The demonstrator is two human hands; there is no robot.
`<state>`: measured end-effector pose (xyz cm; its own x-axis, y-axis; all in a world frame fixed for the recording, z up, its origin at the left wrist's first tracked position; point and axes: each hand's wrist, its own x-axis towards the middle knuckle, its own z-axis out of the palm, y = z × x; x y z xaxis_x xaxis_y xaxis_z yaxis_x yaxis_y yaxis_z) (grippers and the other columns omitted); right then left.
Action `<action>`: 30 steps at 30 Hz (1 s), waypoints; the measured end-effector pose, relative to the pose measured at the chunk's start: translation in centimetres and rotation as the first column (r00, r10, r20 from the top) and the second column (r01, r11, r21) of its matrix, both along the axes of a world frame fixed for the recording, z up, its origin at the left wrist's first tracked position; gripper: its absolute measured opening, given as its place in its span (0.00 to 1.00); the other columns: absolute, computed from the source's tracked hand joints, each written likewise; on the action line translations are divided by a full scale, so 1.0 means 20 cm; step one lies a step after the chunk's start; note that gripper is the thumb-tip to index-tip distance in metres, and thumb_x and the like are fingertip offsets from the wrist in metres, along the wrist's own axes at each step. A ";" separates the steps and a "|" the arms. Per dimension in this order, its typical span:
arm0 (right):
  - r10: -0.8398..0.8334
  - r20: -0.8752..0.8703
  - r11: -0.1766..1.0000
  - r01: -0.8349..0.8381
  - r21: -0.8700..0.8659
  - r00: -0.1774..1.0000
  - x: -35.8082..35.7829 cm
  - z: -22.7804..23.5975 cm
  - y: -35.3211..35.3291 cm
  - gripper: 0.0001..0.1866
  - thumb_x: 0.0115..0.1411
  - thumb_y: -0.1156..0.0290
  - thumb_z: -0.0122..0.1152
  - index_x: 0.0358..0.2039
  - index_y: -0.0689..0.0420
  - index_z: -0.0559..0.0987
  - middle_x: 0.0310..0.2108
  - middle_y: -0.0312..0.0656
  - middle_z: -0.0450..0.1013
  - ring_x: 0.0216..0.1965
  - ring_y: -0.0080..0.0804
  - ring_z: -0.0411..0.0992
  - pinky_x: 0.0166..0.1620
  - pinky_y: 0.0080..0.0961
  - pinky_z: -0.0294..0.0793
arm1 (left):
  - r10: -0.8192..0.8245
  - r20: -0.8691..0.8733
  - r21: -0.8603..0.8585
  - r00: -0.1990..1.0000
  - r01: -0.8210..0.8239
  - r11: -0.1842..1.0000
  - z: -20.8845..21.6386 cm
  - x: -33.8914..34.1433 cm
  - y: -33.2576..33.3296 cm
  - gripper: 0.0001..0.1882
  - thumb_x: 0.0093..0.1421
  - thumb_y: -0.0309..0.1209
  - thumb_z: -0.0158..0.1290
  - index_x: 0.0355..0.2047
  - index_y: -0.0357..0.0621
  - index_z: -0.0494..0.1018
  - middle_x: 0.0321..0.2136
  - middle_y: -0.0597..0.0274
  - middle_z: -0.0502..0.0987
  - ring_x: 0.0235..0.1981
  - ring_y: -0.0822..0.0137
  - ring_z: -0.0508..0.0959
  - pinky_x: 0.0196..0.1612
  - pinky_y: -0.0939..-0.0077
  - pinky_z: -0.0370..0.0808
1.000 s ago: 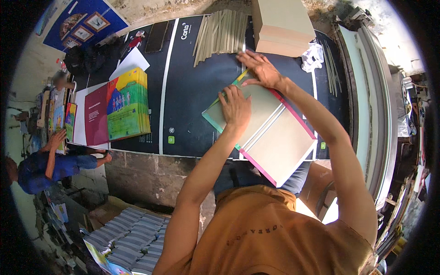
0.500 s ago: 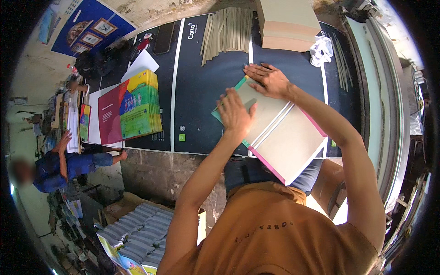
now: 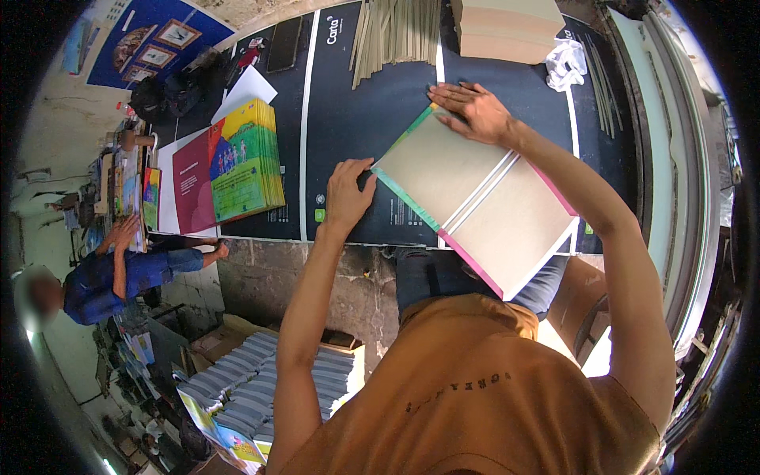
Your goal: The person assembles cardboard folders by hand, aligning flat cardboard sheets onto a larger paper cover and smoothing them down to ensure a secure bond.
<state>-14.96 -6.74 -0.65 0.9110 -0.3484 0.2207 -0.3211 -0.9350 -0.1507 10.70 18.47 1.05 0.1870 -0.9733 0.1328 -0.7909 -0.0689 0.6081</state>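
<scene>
A book cover (image 3: 447,162) lies inside face up and aslant on the dark table, its grey boards edged with green and magenta turn-ins. Two white strips run across its middle, and its near corner overhangs the table edge toward my lap. My right hand (image 3: 479,115) rests on the far corner, fingers stretched out and holding nothing. At the cover's left corner, my left hand (image 3: 349,194) reaches in with fingertips at the green edge. Its thumb stands apart from the fingers, and nothing is gripped.
Left on the table (image 3: 336,119) is a stack of colourful printed covers (image 3: 245,178). Thin board strips (image 3: 393,39), a block of grey boards (image 3: 507,36) and a crumpled white cloth (image 3: 566,65) are at the back. Below left, a box holds bundled booklets (image 3: 245,380); a co-worker (image 3: 119,285) is far left.
My left hand has slid off the board's face, left and toward me, to the left corner. My right hand stays at the far corner. The view has shifted slightly.
</scene>
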 end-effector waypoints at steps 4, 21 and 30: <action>0.009 0.009 1.000 -0.009 0.016 1.000 0.00 -0.03 0.02 0.29 0.73 0.51 0.48 0.69 0.51 0.70 0.71 0.35 0.65 0.71 0.30 0.62 0.73 0.40 0.57 | -0.031 0.044 0.006 0.999 0.030 1.000 -0.02 0.04 -0.04 0.12 0.57 0.30 0.64 0.39 0.37 0.83 0.36 0.52 0.82 0.41 0.52 0.80 0.46 0.58 0.77; 0.019 0.011 1.000 -0.019 -0.003 1.000 -0.02 -0.06 0.00 0.30 0.72 0.50 0.51 0.68 0.52 0.71 0.71 0.37 0.65 0.71 0.30 0.62 0.72 0.43 0.56 | -0.313 0.535 0.327 0.785 0.150 0.933 0.11 -0.17 -0.03 0.27 0.61 0.43 0.55 0.49 0.30 0.74 0.44 0.49 0.73 0.48 0.51 0.72 0.50 0.51 0.69; -0.024 -0.021 0.998 0.023 -0.065 0.999 0.02 0.00 0.05 0.33 0.73 0.51 0.49 0.73 0.52 0.61 0.71 0.39 0.64 0.72 0.32 0.60 0.72 0.42 0.56 | 0.068 0.380 0.193 0.923 -0.151 0.970 -0.21 -0.50 -0.48 0.49 0.70 0.55 0.44 0.71 0.20 0.47 0.73 0.26 0.45 0.76 0.37 0.45 0.76 0.47 0.48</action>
<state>-14.47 -5.76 -0.66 0.9077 -0.3553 0.2233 -0.3455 -0.9348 -0.0827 0.63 8.92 -3.09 0.2718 -0.9623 0.0036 -0.9353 -0.2633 0.2363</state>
